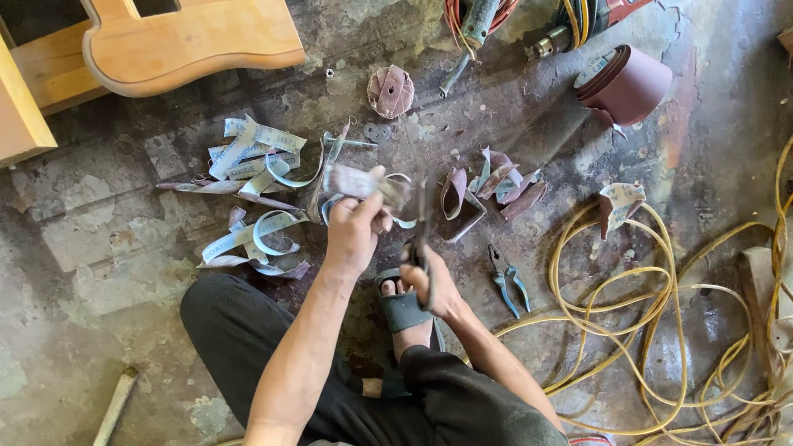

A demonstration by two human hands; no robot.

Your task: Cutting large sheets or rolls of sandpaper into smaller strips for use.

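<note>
My left hand point(357, 225) pinches a strip of sandpaper point(362, 181), held up over the concrete floor. My right hand point(429, 281) grips a pair of dark scissors point(423, 223) whose blades point up at the strip's right end. Both hands are blurred by motion. Under them are my foot in a grey sandal point(402, 307) and my black trouser legs point(248, 339).
Cut sandpaper strips point(252, 177) lie to the left, folded pieces point(496, 183) to the right. Blue-handled pliers point(508, 279), a sandpaper roll point(625, 81), a sanding disc point(390, 90), yellow cable point(661, 330), a power drill point(578, 25) and wooden parts point(190, 41) surround me.
</note>
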